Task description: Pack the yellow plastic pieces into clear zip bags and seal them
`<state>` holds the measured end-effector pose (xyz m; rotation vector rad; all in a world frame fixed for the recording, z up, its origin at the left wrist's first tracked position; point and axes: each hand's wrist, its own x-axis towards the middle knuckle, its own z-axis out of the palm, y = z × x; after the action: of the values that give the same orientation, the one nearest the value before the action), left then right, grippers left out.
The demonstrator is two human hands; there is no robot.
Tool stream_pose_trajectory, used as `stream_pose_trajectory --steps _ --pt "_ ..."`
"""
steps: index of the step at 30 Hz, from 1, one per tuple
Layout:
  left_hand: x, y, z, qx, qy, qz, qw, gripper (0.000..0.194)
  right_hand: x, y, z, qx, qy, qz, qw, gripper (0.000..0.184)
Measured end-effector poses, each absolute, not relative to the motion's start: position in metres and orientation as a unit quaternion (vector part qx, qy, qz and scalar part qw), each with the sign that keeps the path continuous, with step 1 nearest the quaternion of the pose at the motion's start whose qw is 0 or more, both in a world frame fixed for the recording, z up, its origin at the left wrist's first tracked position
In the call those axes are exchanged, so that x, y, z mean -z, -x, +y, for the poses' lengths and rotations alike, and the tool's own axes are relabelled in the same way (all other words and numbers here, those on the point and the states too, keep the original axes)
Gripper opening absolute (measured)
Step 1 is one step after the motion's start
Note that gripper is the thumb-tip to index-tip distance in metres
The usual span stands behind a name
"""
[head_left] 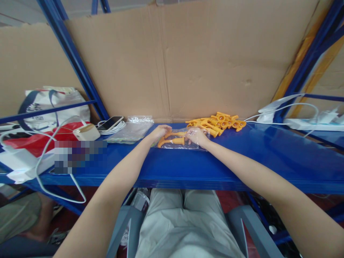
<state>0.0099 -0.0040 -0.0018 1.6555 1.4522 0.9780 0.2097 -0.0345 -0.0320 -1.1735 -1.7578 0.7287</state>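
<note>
Nearest, the grey chair's armrests [254,222] are seen on either side of a lap in pale trousers [185,225], and beyond them the bare front of the blue tabletop [185,166] is crossed by both forearms. At its middle a clear bag [191,146] is laid flat between the hands, its long axis running from side to side. The bag's left end is held by the left hand [160,132], fingers curled over nearly closed, and its right part is gripped by the right hand [197,136], fingers bunched on the plastic; how tightly either is pressed cannot be told. Inside the bag, orange pieces [178,141] can be made out, lying crosswise; on the nearer one, the bent end is turned towards the left hand and the cupped end towards the right. Just past the right hand, to the far right of the bag, more such pieces are heaped in a loose pile [221,122], to which that hand is clearly the nearer. Flat plastic bags [131,129] are stacked beyond the left forearm, with a phone [111,123] beside them on coiled white cable, and the back is closed off by cardboard [204,64]
</note>
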Motion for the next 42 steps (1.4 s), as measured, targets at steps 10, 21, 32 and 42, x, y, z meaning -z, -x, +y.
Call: stream_pose_trajectory --steps 10,21,32,42 --pt "0.011 -0.007 0.009 -0.410 -0.647 0.523 0.373 0.033 0.033 -0.208 -0.036 -0.268 0.476 -0.706 0.450 0.025" --pt "0.012 -0.007 0.011 -0.410 -0.665 0.510 0.360 0.028 0.029 -0.207 -0.039 -0.301 0.469 -0.709 0.432 0.024" --pt "0.015 -0.005 0.014 -0.358 -0.717 0.515 0.304 0.030 0.034 -0.216 -0.031 -0.301 0.438 -0.772 0.349 0.031" --pt "0.018 -0.007 0.016 -0.236 -0.806 0.519 0.155 0.041 0.028 -0.212 -0.042 -0.307 0.393 -0.817 0.289 0.018"
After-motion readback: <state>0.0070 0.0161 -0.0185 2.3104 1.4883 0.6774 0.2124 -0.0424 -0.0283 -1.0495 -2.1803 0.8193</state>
